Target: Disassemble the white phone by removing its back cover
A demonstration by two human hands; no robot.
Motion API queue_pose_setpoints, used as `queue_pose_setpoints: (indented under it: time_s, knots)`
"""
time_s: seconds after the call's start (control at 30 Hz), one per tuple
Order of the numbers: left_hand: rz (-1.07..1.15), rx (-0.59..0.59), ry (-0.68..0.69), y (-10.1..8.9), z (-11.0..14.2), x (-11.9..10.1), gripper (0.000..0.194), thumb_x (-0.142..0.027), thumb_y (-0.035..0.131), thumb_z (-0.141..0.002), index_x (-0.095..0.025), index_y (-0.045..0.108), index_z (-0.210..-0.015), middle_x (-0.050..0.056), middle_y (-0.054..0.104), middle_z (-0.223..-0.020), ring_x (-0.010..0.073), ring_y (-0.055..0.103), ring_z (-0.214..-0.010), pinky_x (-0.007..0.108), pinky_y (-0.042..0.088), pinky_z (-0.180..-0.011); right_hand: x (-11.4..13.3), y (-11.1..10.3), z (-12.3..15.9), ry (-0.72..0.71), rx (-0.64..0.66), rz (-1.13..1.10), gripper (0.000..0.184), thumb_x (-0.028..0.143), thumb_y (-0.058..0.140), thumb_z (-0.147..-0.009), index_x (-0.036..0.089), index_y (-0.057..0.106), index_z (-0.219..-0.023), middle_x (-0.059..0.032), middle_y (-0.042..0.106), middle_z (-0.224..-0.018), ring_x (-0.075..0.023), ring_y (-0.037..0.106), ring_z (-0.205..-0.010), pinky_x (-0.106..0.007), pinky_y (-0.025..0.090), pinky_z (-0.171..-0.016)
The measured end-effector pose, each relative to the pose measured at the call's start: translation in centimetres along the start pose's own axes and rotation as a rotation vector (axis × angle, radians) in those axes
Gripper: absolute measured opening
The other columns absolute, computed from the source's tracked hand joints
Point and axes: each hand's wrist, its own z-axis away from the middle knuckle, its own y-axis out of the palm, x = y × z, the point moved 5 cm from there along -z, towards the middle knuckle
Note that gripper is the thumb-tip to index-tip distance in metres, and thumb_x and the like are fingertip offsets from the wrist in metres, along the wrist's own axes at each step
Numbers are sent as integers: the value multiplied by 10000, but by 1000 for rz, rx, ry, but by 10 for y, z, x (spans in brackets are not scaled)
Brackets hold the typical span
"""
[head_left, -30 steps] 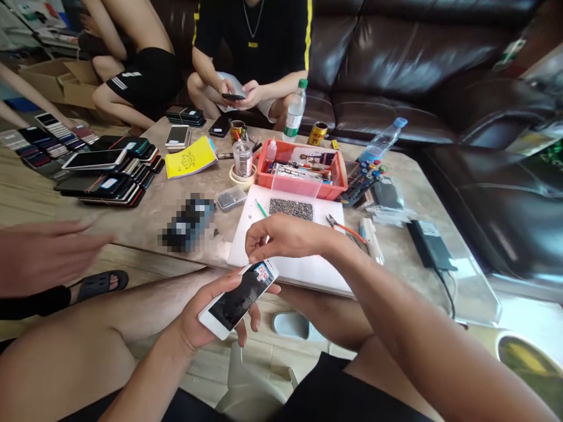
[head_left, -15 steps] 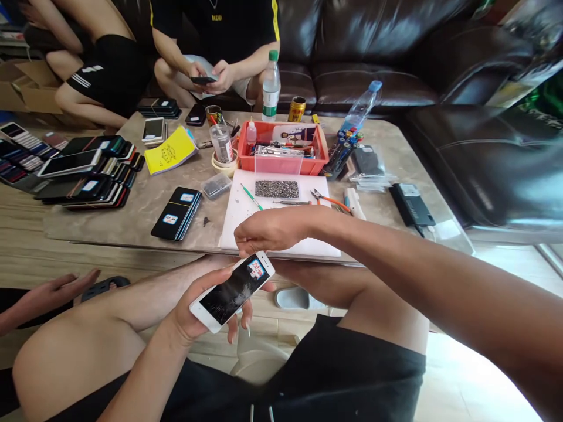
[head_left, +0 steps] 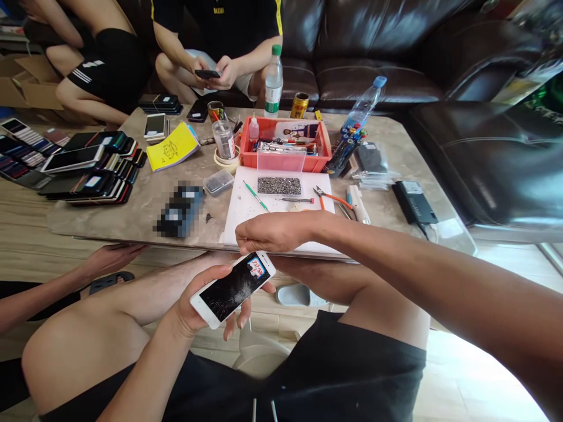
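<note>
One red bin holds tools; left fingers grip a white phone, right fingers curl nearby, grip unclear.

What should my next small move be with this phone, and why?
Perhaps ease your right hand along the upper edge of the phone: its curled fingers are right beside that edge, while your left hand holds the phone screen up. Contact there is unclear.

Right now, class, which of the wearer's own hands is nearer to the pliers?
Right. The right hand is over the near edge of the white pad, short of the pliers, not touching them; the left hand holds the phone, farther back toward the body.
</note>
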Motion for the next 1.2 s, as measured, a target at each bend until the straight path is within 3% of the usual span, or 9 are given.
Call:
queue_pose_setpoints:
  time_s: [0.13,0.37,0.43,0.57,0.77,0.83,0.97,1.07,1.2]
  knots:
    - [-1,32,-42,0,0,0,566,-448,443,-1013,5,667,-1270,209,744,-794,259,731,-686,283,590,-471,-1,1,0,17,3,-3,178,247,516,-1060,145,610,-948,-50,658,-857,-153,538,-718,-264,418,-664]
    - [-37,67,-76,0,-1,-4,572,-432,442,-1011,32,646,-1277,213,742,-775,249,726,-629,268,575,-468,-6,7,2,56,56,-45,176,268,478,-1063,167,583,-964,-42,661,-854,-145,544,-680,-256,415,-627]
    - [-46,47,-96,-4,0,-1,569,-425,439,-1017,21,618,-1323,223,747,-823,262,733,-657,283,585,-470,-5,3,4,30,0,-38,183,283,485,-1062,176,565,-937,-37,642,-833,-149,541,-694,-254,419,-631]
    - [-94,-37,-129,-18,1,10,548,-376,460,-1020,-177,470,-1531,245,711,-1242,262,750,-697,315,590,-441,-8,-14,9,50,-204,-148,227,347,482,-1072,190,508,-910,-31,607,-863,-145,602,-696,-236,453,-599]
    - [-50,-23,110,-22,0,1,489,-293,473,-999,-158,561,-1460,270,584,-1465,348,743,-989,433,651,-646,-57,-18,-7,456,-390,-127,146,228,542,-1042,180,571,-908,-11,697,-801,-108,650,-590,-198,458,-601]
    - [-16,-47,210,-20,-1,-6,466,-256,480,-987,-154,600,-1425,250,618,-1439,377,714,-1096,535,642,-778,-79,-15,-18,583,-520,-106,107,181,570,-1011,170,625,-920,-17,729,-782,-113,665,-602,-199,467,-641]
    - [99,-211,360,-20,-1,-8,401,-246,491,-979,-97,686,-1296,228,719,-1291,386,701,-1162,686,548,-972,-105,-3,-41,663,-697,-81,117,178,584,-980,157,695,-950,-62,773,-862,-159,720,-778,-229,490,-777]
    - [205,-383,424,-24,-1,-4,372,-259,531,-975,-85,696,-1261,223,744,-1248,383,712,-1164,675,535,-1016,-114,6,-48,731,-803,-72,138,202,592,-970,166,724,-985,-92,787,-962,-205,726,-912,-276,494,-860]
    - [237,-537,530,-27,-5,-4,306,-131,616,-925,-134,698,-1220,145,802,-1072,293,777,-987,505,612,-949,-113,16,-44,796,-918,-83,176,262,589,-983,177,729,-1050,-119,777,-1075,-249,713,-1019,-340,496,-932]
